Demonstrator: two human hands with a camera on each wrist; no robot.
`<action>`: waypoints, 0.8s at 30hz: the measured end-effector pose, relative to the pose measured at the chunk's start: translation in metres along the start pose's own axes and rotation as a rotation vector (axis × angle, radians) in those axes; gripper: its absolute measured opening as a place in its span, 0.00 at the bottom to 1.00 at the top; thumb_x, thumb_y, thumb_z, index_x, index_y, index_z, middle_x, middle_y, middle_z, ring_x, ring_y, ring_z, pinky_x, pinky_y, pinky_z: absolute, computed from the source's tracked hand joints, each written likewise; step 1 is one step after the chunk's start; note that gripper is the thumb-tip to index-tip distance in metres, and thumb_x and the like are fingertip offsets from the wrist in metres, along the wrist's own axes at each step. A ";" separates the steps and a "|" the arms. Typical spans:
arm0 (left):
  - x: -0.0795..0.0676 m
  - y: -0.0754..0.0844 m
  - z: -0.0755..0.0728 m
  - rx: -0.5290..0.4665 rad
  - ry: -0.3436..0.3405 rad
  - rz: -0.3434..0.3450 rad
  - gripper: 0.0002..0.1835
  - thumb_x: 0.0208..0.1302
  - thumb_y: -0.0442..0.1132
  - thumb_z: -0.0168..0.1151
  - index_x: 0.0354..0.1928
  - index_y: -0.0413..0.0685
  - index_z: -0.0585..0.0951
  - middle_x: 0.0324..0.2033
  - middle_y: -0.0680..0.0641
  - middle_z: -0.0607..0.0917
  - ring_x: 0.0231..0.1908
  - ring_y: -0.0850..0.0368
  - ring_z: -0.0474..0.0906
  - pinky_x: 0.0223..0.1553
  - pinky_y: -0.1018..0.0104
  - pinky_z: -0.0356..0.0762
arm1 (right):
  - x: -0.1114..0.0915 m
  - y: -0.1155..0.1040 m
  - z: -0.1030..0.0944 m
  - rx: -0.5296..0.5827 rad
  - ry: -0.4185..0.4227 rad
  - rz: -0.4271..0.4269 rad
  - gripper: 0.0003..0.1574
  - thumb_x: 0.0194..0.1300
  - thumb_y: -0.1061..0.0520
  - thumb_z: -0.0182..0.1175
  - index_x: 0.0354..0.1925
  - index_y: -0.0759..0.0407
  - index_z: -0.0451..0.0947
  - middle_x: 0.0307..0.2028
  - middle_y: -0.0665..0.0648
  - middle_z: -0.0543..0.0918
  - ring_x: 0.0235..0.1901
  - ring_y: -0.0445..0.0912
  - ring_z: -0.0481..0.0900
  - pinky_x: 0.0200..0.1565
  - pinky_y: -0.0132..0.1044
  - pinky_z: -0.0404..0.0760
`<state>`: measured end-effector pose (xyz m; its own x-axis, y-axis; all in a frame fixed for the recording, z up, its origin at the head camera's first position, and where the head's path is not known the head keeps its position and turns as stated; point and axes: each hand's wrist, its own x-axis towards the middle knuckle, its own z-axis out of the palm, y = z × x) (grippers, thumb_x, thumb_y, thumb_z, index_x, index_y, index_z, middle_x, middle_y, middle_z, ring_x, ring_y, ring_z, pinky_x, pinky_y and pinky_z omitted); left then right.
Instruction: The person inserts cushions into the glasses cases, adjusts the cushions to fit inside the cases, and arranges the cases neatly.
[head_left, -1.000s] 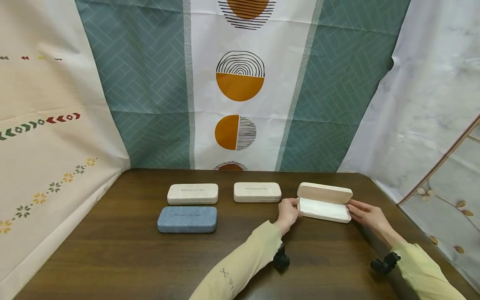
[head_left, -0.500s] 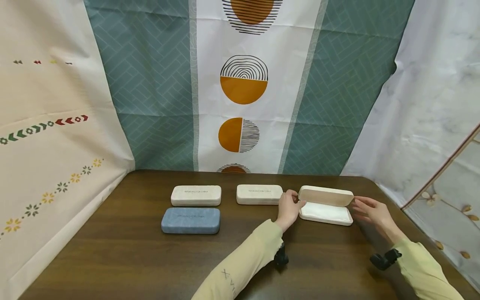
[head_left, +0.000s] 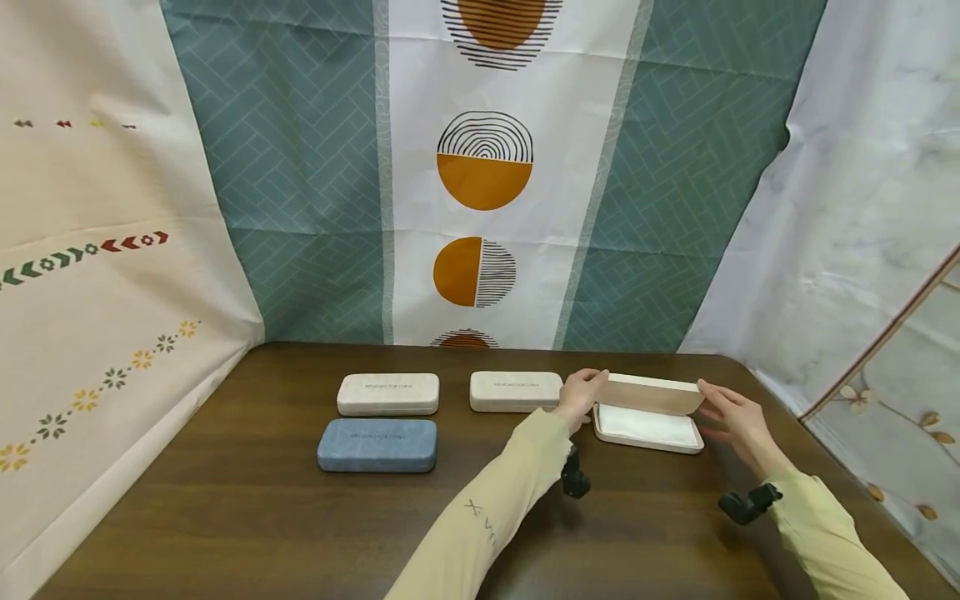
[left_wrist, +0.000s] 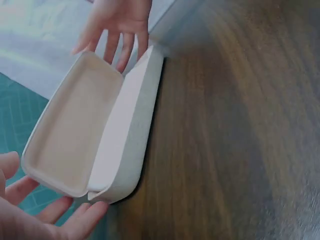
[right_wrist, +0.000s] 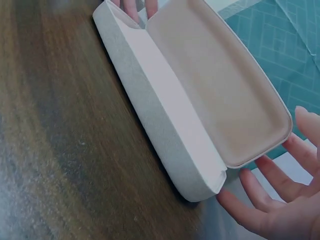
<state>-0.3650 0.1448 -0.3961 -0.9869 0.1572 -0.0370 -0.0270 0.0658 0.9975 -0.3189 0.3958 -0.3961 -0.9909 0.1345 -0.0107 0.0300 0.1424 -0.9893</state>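
An opened off-white glasses case [head_left: 684,444] lies at the right of the table, its lid [right_wrist: 215,85] raised and showing a beige lining. Something white fills its base [left_wrist: 116,135]. At the case's left end is my left hand [head_left: 579,396]; its spread fingers touch the side of the lid and base, with the thumb by the lid's corner. My right hand [head_left: 738,421] is at the opposite end, fingers spread and fairly straight, fingertips against the lid's corner and the end of the base.
Two closed off-white glasses cases, one [head_left: 516,392] beside my left hand and another [head_left: 387,395] farther left, stand in a row on the brown wooden table [head_left: 247,517]. In front of the farther one lies a closed blue glasses case [head_left: 377,445]. Patterned cloths [head_left: 315,183] hang behind.
Both hands have shifted from the case's lower ends up to the lid's upper corners. The lid appears tilted slightly more forward. The other cases have stayed put.
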 end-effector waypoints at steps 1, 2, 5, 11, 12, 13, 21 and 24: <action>0.000 0.001 0.001 0.006 0.011 -0.002 0.16 0.63 0.49 0.56 0.47 0.49 0.79 0.42 0.48 0.77 0.43 0.49 0.72 0.35 0.46 0.74 | 0.001 0.000 0.001 -0.012 0.003 0.009 0.20 0.62 0.41 0.54 0.49 0.46 0.72 0.50 0.55 0.71 0.51 0.51 0.70 0.43 0.47 0.74; 0.001 0.002 0.002 0.013 0.023 -0.002 0.15 0.62 0.49 0.57 0.46 0.49 0.79 0.41 0.48 0.77 0.42 0.49 0.72 0.34 0.47 0.74 | 0.003 -0.001 0.002 -0.025 0.006 0.012 0.20 0.62 0.40 0.54 0.49 0.46 0.71 0.53 0.60 0.68 0.53 0.54 0.67 0.44 0.48 0.74; 0.003 0.004 0.004 0.050 0.064 0.008 0.13 0.60 0.48 0.60 0.44 0.50 0.80 0.39 0.49 0.77 0.38 0.52 0.72 0.29 0.48 0.75 | 0.005 -0.002 0.003 -0.037 0.010 0.004 0.20 0.62 0.40 0.54 0.48 0.47 0.72 0.59 0.68 0.59 0.54 0.58 0.64 0.43 0.49 0.74; 0.003 0.003 0.007 0.084 0.088 0.009 0.13 0.59 0.47 0.61 0.43 0.50 0.80 0.37 0.50 0.77 0.33 0.55 0.72 0.25 0.50 0.76 | 0.004 -0.001 0.000 -0.029 0.008 -0.020 0.10 0.62 0.43 0.56 0.41 0.41 0.74 0.53 0.61 0.66 0.51 0.54 0.67 0.40 0.48 0.76; 0.003 0.002 0.007 0.085 0.088 0.009 0.13 0.59 0.47 0.61 0.42 0.50 0.80 0.37 0.50 0.77 0.33 0.55 0.71 0.25 0.51 0.76 | 0.004 0.000 0.000 -0.029 0.006 -0.021 0.10 0.62 0.43 0.56 0.41 0.41 0.74 0.54 0.62 0.66 0.52 0.56 0.66 0.41 0.48 0.75; 0.002 0.002 0.007 0.084 0.089 0.009 0.13 0.58 0.46 0.62 0.42 0.50 0.80 0.37 0.50 0.77 0.32 0.56 0.71 0.25 0.51 0.76 | 0.003 0.000 0.000 -0.030 0.003 -0.021 0.10 0.62 0.43 0.56 0.41 0.41 0.74 0.55 0.63 0.65 0.53 0.58 0.65 0.41 0.49 0.75; -0.001 0.000 0.005 0.069 0.050 0.026 0.10 0.60 0.44 0.60 0.42 0.50 0.80 0.35 0.51 0.76 0.25 0.58 0.67 0.26 0.50 0.76 | 0.002 0.002 0.000 -0.052 -0.008 -0.013 0.23 0.62 0.43 0.55 0.51 0.51 0.70 0.55 0.65 0.63 0.49 0.54 0.69 0.41 0.49 0.75; -0.001 -0.001 0.004 0.073 0.045 0.028 0.10 0.60 0.44 0.60 0.41 0.50 0.80 0.35 0.51 0.76 0.27 0.58 0.68 0.26 0.51 0.77 | 0.001 0.003 -0.001 -0.046 -0.019 -0.011 0.24 0.63 0.44 0.55 0.53 0.54 0.68 0.51 0.59 0.67 0.43 0.45 0.73 0.40 0.49 0.76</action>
<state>-0.3628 0.1490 -0.3970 -0.9932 0.1159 -0.0046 0.0111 0.1343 0.9909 -0.3193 0.3969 -0.3991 -0.9935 0.1136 -0.0027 0.0243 0.1890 -0.9817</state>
